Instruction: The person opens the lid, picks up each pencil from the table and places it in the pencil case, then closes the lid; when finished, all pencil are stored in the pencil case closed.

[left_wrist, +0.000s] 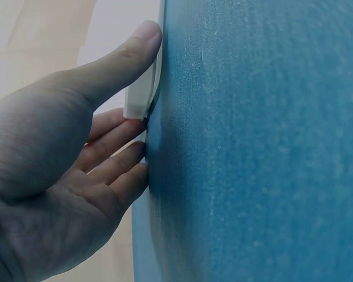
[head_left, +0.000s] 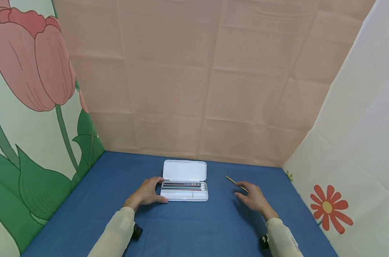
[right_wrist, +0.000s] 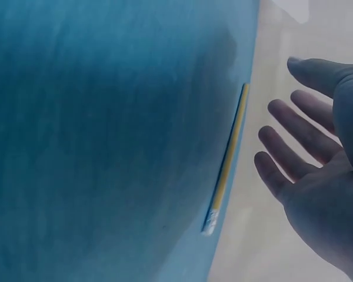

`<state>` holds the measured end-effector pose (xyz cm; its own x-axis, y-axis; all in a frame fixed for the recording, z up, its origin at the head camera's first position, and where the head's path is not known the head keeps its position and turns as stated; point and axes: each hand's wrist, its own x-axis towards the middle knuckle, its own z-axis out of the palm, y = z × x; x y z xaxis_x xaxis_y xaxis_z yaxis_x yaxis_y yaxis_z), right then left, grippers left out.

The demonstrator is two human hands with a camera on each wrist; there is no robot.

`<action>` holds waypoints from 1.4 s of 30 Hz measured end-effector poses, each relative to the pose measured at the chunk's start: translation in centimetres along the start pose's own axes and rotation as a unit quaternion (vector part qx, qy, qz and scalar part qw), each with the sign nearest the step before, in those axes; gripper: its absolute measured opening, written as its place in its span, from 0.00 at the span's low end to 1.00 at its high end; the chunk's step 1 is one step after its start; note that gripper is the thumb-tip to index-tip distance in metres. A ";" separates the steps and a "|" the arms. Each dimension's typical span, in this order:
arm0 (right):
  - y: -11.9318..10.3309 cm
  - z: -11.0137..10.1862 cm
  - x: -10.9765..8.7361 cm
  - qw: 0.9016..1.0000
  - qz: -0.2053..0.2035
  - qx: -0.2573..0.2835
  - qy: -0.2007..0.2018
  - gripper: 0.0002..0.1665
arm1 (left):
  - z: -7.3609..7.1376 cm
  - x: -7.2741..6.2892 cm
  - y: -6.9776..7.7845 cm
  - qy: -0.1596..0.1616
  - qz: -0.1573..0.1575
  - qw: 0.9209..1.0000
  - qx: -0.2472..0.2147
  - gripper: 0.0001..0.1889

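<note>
An open white pencil case lies on the blue table with its lid folded back. Several pencils lie side by side in it. My left hand holds the case's left end, thumb at the front edge and fingers toward the back. The left wrist view shows that hand around the corner of the case. To the right, a yellow pencil with a pale end lies on the table. My right hand hovers over it, fingers spread and apart from it in the right wrist view.
Blue cloth covers the table. A plain tan backdrop rises behind it, a tulip-printed panel stands at left, and a white panel with a red flower at right. Dark wrist cameras are on both wrists.
</note>
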<state>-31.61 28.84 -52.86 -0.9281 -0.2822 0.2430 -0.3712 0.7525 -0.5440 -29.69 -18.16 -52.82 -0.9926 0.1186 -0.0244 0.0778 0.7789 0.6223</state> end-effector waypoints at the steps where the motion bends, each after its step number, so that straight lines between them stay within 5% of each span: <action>1: 0.2 -0.1 0.0 1.000 0.004 0.002 0.002 0.24 | 0.0 0.0 0.0 0.000 -0.001 1.000 -0.001 0.49; 21: 3.3 -1.1 0.2 0.997 0.081 -0.003 -0.002 0.28 | 0.2 0.2 -0.2 -0.001 -0.002 1.000 0.003 0.49; 42: 3.6 -0.9 0.5 0.992 0.122 -0.002 -0.012 0.13 | -0.1 -0.1 0.0 -0.001 0.005 1.000 -0.003 0.49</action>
<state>-33.36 31.97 -53.96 -0.9908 -0.1060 0.0846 -0.1355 0.8024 -0.5812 -29.63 -18.24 -52.79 -0.9916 0.1280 -0.0206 0.0869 0.7741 0.6270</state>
